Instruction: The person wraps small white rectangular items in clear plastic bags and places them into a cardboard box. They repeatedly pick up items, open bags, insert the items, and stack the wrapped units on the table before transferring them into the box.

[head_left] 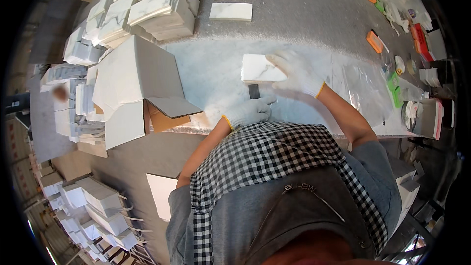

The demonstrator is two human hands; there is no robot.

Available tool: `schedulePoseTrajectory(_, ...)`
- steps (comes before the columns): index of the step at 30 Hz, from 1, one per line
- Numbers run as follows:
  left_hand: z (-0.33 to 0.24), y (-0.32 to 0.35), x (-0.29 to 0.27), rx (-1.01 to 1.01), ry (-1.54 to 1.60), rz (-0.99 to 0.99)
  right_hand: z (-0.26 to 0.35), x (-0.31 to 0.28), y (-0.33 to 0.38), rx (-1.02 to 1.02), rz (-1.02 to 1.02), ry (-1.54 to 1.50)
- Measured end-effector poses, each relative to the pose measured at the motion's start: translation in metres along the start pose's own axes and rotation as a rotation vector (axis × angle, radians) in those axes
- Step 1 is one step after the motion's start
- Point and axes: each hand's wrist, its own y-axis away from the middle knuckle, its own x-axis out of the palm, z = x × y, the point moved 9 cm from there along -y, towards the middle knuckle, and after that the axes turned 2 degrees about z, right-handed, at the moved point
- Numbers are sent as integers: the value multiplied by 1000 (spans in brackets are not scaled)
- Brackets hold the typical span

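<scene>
A white, grey-veined marble tile block, seemingly a small stack, rests on the pale blue-white work surface in front of me. My right hand, in a white glove with a yellow cuff, grips its right end, fingers at the far side and thumb at the near side. A small dark rectangular piece lies just on the near side of the tiles. Closer to my body, my left hand, gloved the same way, is held low with fingers stretched toward the right. Nothing shows in it, and the dark piece is nearest to it.
An open white cardboard box stands at the left with flaps spread. Behind it rise stacks of marble tiles, and a single tile pile sits at the back. Clear plastic film, an orange tool and a red box are at the right.
</scene>
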Motion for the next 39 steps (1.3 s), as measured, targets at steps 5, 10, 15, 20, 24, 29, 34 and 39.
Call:
schedulePoseTrajectory(5,28,-5,10,4,250,-26,-10,9,10,53,-43,26)
schedulePoseTrajectory(10,-21,14,-10,70,3,-72,-1,-24,19,49,-131,-74)
schedulePoseTrajectory(15,-109,31,-63,-18,57,-121,-13,-13,36,27,5,-609)
schedulePoseTrajectory(20,-140,37,-112,-72,342,-323,7,-31,45,-19,175,-1184)
schedulePoseTrajectory(24,-135,30,-149,63,296,-635,17,-49,43,-41,150,-923)
schedulePoseTrajectory(29,-122,15,-177,73,236,-756,12,-64,32,235,-199,-927)
schedulePoseTrajectory(34,-112,-6,-195,1,164,-832,-60,-39,24,489,-535,-859)
schedulePoseTrajectory(39,-34,-40,-234,-66,-11,-857,-97,-35,-4,490,-592,-673)
